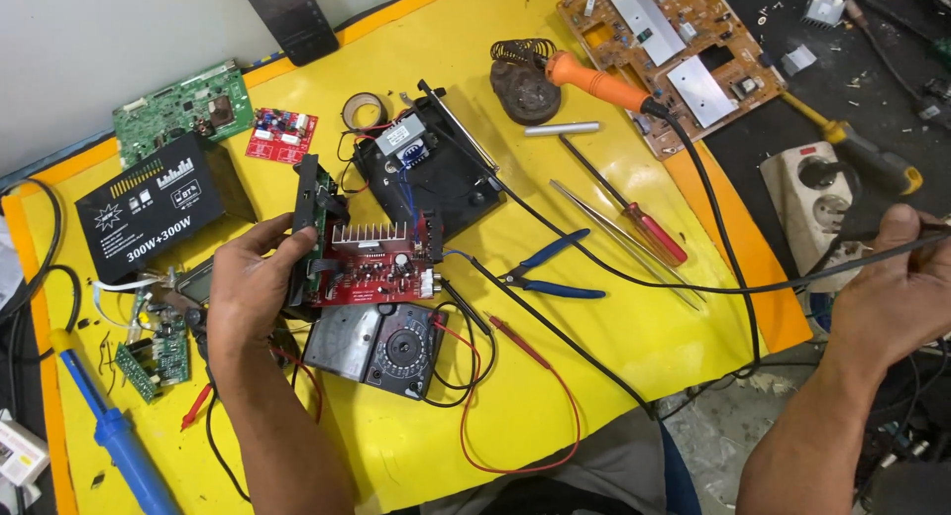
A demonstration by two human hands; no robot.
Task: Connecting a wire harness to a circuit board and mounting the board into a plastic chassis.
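Note:
My left hand [253,287] grips the left end of a red amplifier circuit board [371,272] with a finned heat sink, together with its black front panel [309,213], just above the yellow table [594,357]. My right hand [892,297] is off the table's right edge, fingers closed on a black cable [634,275] that runs across the table toward the black amplifier chassis [436,173]. An analog multimeter [381,345] with red and black probe leads lies right under the board.
Blue-handled pliers [555,272], a red screwdriver [634,218], tweezers and a metal rod lie mid-table. An orange soldering iron [594,82] rests at its coil stand. Several loose circuit boards, a black box, a white power strip [822,203] and a blue desoldering pump [119,441] surround them.

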